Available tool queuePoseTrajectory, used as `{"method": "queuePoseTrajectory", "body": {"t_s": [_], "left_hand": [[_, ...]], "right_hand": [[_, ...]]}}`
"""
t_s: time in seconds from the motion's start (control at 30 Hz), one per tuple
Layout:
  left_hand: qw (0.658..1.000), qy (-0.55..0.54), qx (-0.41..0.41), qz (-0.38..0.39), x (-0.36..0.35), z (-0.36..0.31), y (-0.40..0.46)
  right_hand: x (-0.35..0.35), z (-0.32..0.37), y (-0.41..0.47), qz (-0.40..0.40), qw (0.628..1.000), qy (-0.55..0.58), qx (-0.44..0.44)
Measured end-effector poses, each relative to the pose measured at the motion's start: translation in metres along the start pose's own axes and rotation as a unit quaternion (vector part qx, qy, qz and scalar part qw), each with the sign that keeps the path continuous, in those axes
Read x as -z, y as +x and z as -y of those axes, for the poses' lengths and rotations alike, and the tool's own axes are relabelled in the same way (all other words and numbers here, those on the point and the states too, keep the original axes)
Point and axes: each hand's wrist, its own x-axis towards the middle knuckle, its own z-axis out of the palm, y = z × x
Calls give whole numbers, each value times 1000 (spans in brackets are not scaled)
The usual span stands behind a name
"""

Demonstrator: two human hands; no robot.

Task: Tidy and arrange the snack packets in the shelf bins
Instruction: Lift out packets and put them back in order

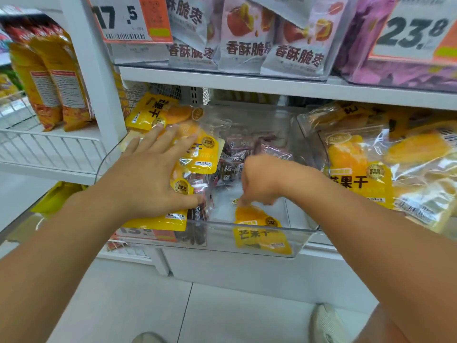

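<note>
A clear plastic bin (pixel 291 236) on the middle shelf holds yellow mango packets and dark plum packets (pixel 235 154). My left hand (pixel 150 172) lies flat with spread fingers on a stack of yellow packets (pixel 200 154) at the bin's left side. My right hand (pixel 262 181) is curled, and its fingertips pinch the top edge of one yellow mango packet (pixel 259 231) that stands against the bin's front wall. A neighbouring bin on the right is full of larger mango bags (pixel 361 179).
The upper shelf (pixel 272 82) carries grey jujube packets (pixel 294 45) and purple bags (pixel 358 40) behind price tags (pixel 128 18). A wire basket (pixel 49 147) with orange-yellow bags stands at the left. Tiled floor (pixel 197 313) and my shoes lie below.
</note>
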Motion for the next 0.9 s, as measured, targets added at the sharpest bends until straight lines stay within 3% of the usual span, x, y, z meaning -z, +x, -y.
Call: {"method": "queuePoseTrajectory", "body": {"t_s": [0.1, 0.2, 0.27, 0.5, 0.57, 0.63, 0.7, 0.73, 0.77, 0.83, 0.9], "left_hand": [[1000, -1, 2, 12, 4, 1, -3], [1000, -15, 19, 15, 5, -1, -6], [997, -62, 36, 5, 5, -1, -7], [977, -185, 61, -84, 1, 22, 1], [980, -163, 48, -100, 0, 27, 3], [985, -117, 38, -122, 1, 30, 4], [983, -123, 47, -125, 6, 32, 2], [982, -137, 51, -119, 6, 34, 0], [981, -147, 53, -114, 6, 36, -3], [979, -157, 58, -117, 5, 40, -9], [970, -191, 71, -135, 5, 43, -15]], "right_hand": [[-17, 13, -3, 134, 990, -47, -15], [-24, 26, -1, 160, 977, -137, -15], [-25, 30, -1, 163, 979, -121, -14], [7, -7, -11, -30, 998, 17, -48], [31, -22, -29, -92, 986, 134, -35], [42, -29, -43, -108, 926, 362, 26], [42, -18, -50, -41, 803, 587, 97], [38, -10, -47, -30, 752, 647, 121], [32, 1, -42, -40, 725, 676, 128], [17, 25, -29, -104, 712, 682, 127], [2, 48, -20, -162, 726, 660, 106]]}}
